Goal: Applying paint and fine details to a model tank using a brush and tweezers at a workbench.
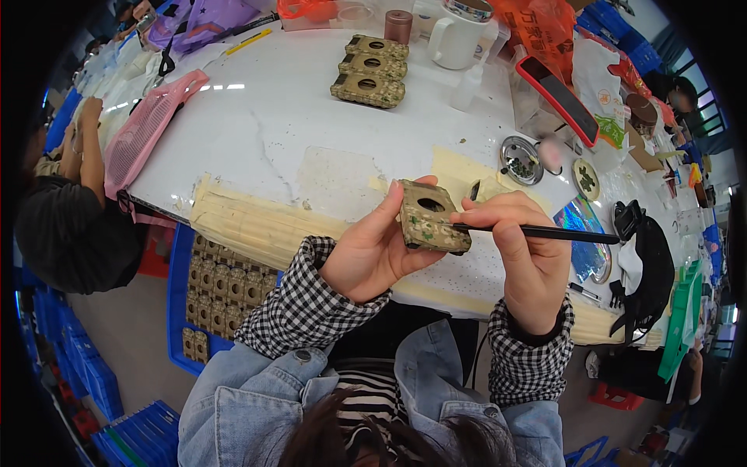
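Observation:
My left hand (362,261) holds a camouflage-painted toy tank hull (420,231) by its edges, above the near edge of the table. A round dark hole opens in the hull's upper face. In my right hand (535,272) a slim black pen-shaped tool (556,232) is pinched between thumb and fingers. Its tip meets the right side of the hull; the tip is too small to make out. Farther back, several matching hulls (372,89) sit in a row on the white table (257,132).
A blue crate (180,311) full of similar hulls is below left. Right of my hands are a round metal dish (521,160) with dark green bits, a red-cased phone (556,101) and a black bag (650,272). A white mug (457,39) stands behind. Another person (66,226) sits at left.

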